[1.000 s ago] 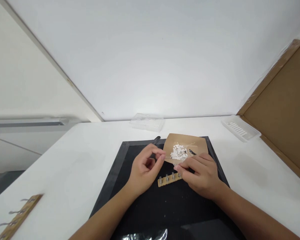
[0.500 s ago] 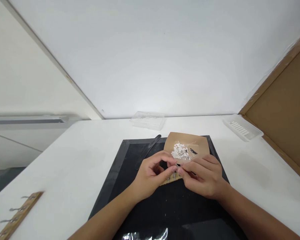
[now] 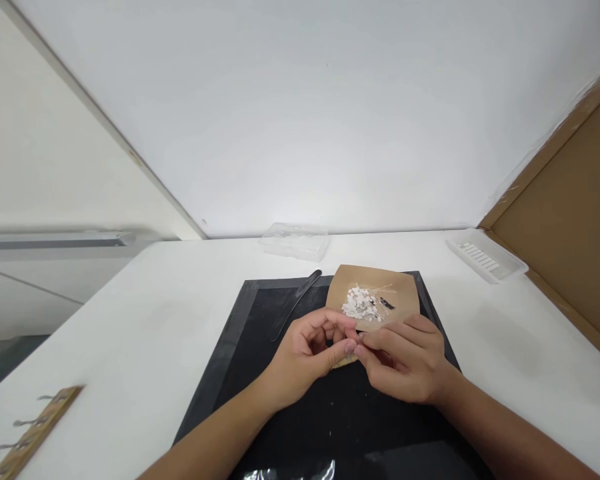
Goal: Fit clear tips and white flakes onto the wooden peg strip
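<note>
My left hand (image 3: 313,348) and my right hand (image 3: 405,353) meet over the middle of a black mat (image 3: 300,427), fingertips almost touching. Both are closed in a pinch around something tiny, mostly covered by the fingers, so its kind does not show. Just beneath the fingertips lies a yellowish strip (image 3: 347,362), largely hidden by my hands. Right behind them, a sheet of brown paper (image 3: 405,288) bears a heap of small white bits (image 3: 361,305) and a dark scrap (image 3: 387,304).
A slim black tool (image 3: 300,295), perhaps tweezers, lies on the mat's left side. At the back stands a clear plastic box (image 3: 295,241). A translucent tray (image 3: 513,268) sits near a cardboard panel (image 3: 570,220). A wooden strip with metal clips (image 3: 43,430) lies front left.
My fingertips have shifted slightly, and the left fingers now reach further across. Less of the yellowish strip and its small upright pieces shows below them.
</note>
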`<state>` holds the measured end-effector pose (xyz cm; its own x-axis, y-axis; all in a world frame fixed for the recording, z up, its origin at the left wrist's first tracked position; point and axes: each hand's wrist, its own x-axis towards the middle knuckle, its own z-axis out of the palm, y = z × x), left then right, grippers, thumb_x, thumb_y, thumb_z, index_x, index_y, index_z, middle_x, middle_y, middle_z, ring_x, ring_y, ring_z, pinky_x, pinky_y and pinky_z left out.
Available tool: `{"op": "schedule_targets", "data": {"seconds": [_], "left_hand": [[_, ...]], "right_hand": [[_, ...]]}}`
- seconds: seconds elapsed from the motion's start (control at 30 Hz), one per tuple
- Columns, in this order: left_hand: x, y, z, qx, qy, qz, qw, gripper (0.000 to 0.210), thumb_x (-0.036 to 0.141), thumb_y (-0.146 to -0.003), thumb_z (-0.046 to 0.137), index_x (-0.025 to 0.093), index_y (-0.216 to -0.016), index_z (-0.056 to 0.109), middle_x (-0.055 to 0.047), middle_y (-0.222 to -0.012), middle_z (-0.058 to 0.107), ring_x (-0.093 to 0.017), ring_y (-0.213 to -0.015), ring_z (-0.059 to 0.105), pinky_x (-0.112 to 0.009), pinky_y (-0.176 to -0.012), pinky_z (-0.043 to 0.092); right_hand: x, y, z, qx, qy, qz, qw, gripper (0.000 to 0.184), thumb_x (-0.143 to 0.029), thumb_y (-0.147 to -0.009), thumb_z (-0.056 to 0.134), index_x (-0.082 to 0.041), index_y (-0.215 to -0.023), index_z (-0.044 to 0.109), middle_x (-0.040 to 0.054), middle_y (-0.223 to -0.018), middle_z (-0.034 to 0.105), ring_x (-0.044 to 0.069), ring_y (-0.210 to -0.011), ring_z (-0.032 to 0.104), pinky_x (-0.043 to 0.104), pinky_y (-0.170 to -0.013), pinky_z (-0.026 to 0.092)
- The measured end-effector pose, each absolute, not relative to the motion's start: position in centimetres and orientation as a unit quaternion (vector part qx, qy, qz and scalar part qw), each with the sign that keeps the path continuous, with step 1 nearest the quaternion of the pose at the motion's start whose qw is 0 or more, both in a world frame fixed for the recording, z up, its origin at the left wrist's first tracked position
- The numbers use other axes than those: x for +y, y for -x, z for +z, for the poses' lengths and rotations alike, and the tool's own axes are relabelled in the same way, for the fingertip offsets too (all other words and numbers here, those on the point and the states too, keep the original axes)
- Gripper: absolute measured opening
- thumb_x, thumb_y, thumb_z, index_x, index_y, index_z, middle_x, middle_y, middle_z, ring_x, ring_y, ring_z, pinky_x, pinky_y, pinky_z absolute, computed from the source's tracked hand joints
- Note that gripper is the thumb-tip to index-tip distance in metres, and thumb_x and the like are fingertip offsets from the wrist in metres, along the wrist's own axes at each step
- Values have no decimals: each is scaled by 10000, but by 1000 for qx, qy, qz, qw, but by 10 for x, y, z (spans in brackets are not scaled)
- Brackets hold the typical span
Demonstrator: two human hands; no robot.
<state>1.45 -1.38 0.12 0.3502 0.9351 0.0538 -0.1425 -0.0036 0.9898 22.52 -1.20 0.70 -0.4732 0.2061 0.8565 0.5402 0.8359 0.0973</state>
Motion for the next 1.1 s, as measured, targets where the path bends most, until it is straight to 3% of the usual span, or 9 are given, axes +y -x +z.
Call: {"op": "schedule_targets", "data": {"seconds": [0.23,0.47,0.6,0.9,1.1], "left_hand": [[-15,-15,0,350,-559,418,624,283,392,-903,818,148,-1004,713,-35,-799,662,-78,-596,517,-159,-483,405],[-15,-15,-8,326,-554,409,647,284,400,-918,806,156,-1026,707,-33,-810,651,-101,-667,547,-212,-617,465],[-14,-16,-9,312,-540,424,657,261,355,-934,800,159,-1062,684,-30,-864,643,-96,-709,556,-203,-647,468],[-14,-18,-8,291,-522,435,674,316,363,-936,806,177,-1068,587,-17,-877,641,-61,-632,501,-166,-563,410],[-13,-14,-5,343,-561,398,640,347,437,-929,795,153,-1045,633,50,-653,561,-46,-482,468,-145,-443,371]], "right_hand": [[-14,-223,8,-836,240,-128,477,280,-44,-884,746,-227,-714,620,-81,-743,696,76,-623,619,316,-627,381],[-11,-226,0,-829,271,-81,483,105,-186,-984,739,-236,-930,664,-30,-869,773,110,-719,693,303,-688,439],[-10,-224,-3,-811,307,-67,494,146,-262,-974,782,-219,-1042,660,8,-903,779,134,-743,703,302,-672,449],[-12,-224,-6,-815,305,-67,487,108,-241,-964,796,-245,-1028,708,-22,-817,689,109,-683,626,294,-649,409],[-10,-225,-8,-807,313,-67,497,100,-205,-965,778,-252,-1038,728,-22,-811,633,105,-659,542,287,-650,391]]}}
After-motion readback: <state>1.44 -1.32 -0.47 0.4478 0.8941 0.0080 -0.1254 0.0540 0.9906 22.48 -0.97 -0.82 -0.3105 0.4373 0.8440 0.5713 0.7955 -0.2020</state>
